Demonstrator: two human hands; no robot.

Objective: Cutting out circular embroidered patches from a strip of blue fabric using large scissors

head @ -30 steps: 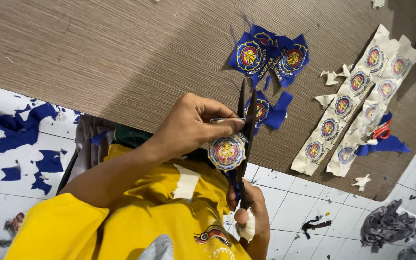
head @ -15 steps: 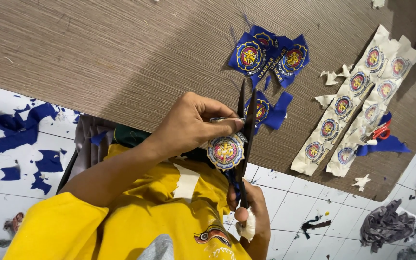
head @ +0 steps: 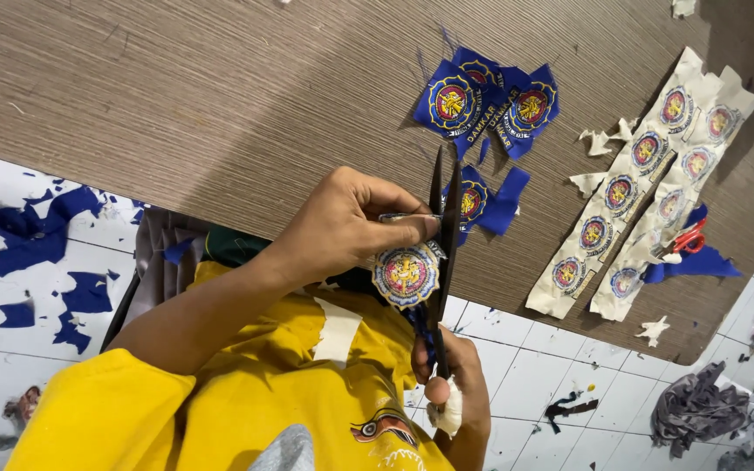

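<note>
My left hand point(head: 351, 228) pinches a round embroidered patch point(head: 405, 276) with a blue rim and a red and gold centre, holding it just off the table's near edge. My right hand point(head: 454, 384), with a white bandage on one finger, grips the handles of black scissors point(head: 443, 228). Their blades point up and away from me, and they close along the patch's right edge. Blue fabric trim hangs below the patch by the scissor handles.
Brown wood-grain table point(head: 220, 96). Blue cut patches point(head: 490, 100) lie ahead, and another blue one point(head: 490, 199) sits behind the blades. Two cream strips of uncut patches point(head: 647, 187) lie at the right with small red scissors point(head: 684, 240). Blue scraps point(head: 28, 240) litter the white tiled floor.
</note>
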